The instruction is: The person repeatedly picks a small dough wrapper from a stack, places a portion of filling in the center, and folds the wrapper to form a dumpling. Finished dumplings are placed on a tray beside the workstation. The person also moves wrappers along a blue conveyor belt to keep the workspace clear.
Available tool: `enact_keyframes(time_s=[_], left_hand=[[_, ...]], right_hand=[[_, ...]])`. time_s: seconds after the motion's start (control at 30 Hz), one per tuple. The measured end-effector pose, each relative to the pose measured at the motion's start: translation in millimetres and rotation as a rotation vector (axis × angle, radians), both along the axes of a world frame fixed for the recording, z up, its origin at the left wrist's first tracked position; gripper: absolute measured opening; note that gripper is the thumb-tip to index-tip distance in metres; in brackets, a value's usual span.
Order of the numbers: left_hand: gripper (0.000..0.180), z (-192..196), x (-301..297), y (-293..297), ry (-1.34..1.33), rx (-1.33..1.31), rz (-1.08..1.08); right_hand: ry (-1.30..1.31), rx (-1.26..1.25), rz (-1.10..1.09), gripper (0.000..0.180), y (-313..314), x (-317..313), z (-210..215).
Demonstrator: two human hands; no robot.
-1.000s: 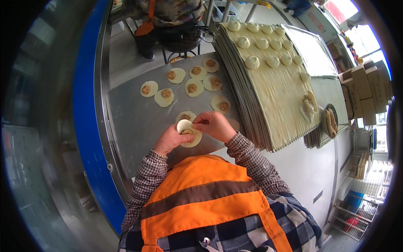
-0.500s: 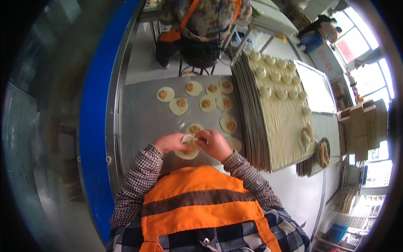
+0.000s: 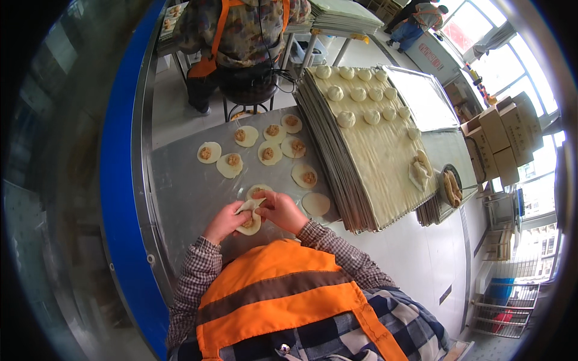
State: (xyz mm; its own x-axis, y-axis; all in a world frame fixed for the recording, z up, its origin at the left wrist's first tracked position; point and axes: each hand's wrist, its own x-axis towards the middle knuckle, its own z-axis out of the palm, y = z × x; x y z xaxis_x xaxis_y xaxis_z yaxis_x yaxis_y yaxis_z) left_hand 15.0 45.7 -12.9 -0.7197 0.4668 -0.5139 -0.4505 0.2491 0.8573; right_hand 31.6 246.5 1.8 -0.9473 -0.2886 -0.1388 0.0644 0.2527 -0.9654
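Close to my body, my left hand point(image 3: 223, 223) and my right hand point(image 3: 283, 213) hold a round dough wrapper point(image 3: 250, 220) with brown filling between them. My left hand cups its left side, the thumb against the filling. The right fingers pinch the far right edge, where the dough is drawn up into a fold. Just behind my hands, a filled wrapper point(image 3: 258, 190) is partly covered. Several more dough rounds with filling point(image 3: 269, 153) lie flat farther back on the metal table point(image 3: 180, 174). A plain dough round point(image 3: 316, 204) lies right of my right hand.
Right of the table stands a tall stack of trays point(image 3: 328, 150); the top tray carries several pleated buns point(image 3: 346, 119) and a lump of dough point(image 3: 420, 171). Beyond it is a bowl of filling point(image 3: 451, 185). Behind the table a co-worker point(image 3: 241, 36) sits on a stool point(image 3: 248, 93).
My view has turned, so the table and trays sit farther left. The wrapper between my hands is now lifted and folded up more at its edge. Both hands still grip it.
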Motion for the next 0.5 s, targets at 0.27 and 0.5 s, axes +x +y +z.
enact_keyframes(time_s=[0.27,0.5], left_hand=[[0.034,6.8,-28.3,0.7,0.051,-0.164,-0.427],[0.033,-15.2,-4.6,5.1,-0.100,0.256,0.212]], right_hand=[[0.187,0.043,0.022,0.013,0.5,-1.1,-5.8],[-0.023,-0.070,-0.141,0.012,1.8,-3.6,-10.2]])
